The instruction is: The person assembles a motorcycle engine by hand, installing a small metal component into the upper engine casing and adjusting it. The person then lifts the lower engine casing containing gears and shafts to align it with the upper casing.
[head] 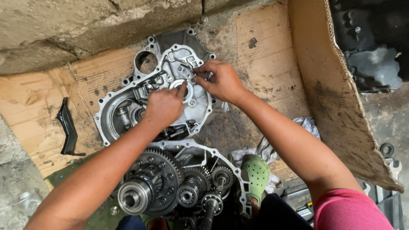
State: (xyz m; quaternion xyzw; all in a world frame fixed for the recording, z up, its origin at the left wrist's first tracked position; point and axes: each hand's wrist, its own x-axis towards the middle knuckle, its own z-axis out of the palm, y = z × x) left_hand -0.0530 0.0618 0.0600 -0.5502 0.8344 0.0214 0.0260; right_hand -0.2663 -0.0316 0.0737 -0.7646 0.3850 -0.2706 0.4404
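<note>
A silver gearbox housing half lies open side up on flattened cardboard. My left hand rests over its middle, index finger pointing into a round bearing seat. My right hand reaches in from the right, its fingertips pinching a small metal part near the housing's upper rim. Close to me stands the other gearbox half, its large ring gear and smaller gear shafts showing.
A black metal bracket lies on the cardboard at left. A rough concrete wall runs along the top. A green clog and grey rag sit at lower right, spanners further right, dark engine parts at upper right.
</note>
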